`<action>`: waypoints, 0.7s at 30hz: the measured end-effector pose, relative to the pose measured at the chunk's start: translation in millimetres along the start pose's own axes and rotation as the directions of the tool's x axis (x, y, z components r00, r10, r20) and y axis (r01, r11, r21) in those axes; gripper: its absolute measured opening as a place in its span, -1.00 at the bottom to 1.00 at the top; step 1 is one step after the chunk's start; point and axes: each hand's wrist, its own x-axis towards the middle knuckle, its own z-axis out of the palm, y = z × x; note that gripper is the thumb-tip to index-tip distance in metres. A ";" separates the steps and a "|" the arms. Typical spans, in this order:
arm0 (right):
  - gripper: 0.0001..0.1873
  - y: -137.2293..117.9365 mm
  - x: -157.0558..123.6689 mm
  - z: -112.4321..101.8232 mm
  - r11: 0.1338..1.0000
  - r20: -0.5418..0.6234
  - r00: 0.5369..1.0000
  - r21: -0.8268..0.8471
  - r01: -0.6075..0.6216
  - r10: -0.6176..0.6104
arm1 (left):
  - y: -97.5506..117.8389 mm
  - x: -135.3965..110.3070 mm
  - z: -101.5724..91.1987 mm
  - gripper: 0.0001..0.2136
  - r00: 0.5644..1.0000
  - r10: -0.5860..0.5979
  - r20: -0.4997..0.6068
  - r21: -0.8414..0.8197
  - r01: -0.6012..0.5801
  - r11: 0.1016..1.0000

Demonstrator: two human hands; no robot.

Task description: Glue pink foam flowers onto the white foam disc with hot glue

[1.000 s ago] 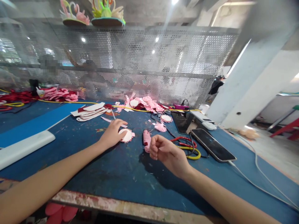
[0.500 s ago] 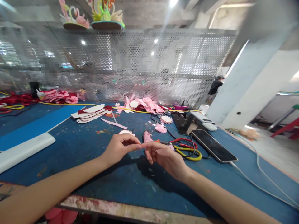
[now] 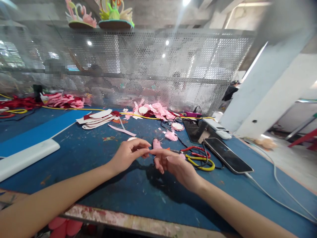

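My left hand hovers just above the blue table, thumb and fingers pinched together at the tip of my right forefinger. What it pinches is too small to make out. My right hand is beside it, forefinger stretched left toward the pinch, the other fingers hanging loose and apart. A white paper disc peeks out behind my left hand. A small pink foam piece lies just beyond the two fingertips.
Red and yellow handled scissors and a black phone with a white cable lie right of my hands. Pink petal scraps and white cut-outs lie farther back. A white bar sits left. A perforated metal screen closes the back.
My left hand left the white disc on the table and came right to meet my right hand. My right hand uncurled, its forefinger now stretched into the left hand's pinch.
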 end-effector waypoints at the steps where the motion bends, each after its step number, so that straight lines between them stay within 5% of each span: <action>1: -0.57 0.0 -0.1 0.1 1.000 -0.004 1.000 -0.007 0.003 -0.003 | 0.2 0.0 -0.7 -0.86 1.000 0.015 0.010 0.036 -0.015 0.999; 5: -0.57 1.7 -0.2 0.4 1.000 -0.004 1.000 -0.026 -0.004 0.004 | 2.5 -0.8 -4.7 -0.81 0.987 0.138 0.083 0.327 -0.158 0.932; 9: -0.56 5.8 -0.1 -1.1 1.000 -0.017 1.000 -0.020 -0.017 0.017 | -0.1 -0.8 -7.6 -0.80 0.921 0.324 0.215 0.607 -0.386 0.695; 13: -0.53 10.7 -0.1 -4.7 0.997 -0.007 0.999 -0.077 -0.033 0.032 | -6.9 0.0 -10.0 -0.79 0.836 0.424 0.348 0.699 -0.533 0.477; 15: -0.51 12.8 0.1 -6.3 0.991 -0.003 1.000 -0.127 -0.031 0.031 | -8.4 -0.5 -10.0 -0.81 0.830 0.425 0.360 0.708 -0.540 0.455; 21: -0.45 16.2 0.3 -4.8 0.992 0.030 0.999 -0.126 -0.027 0.031 | -4.1 -3.1 -4.1 -0.88 0.913 0.360 0.193 0.716 -0.382 0.584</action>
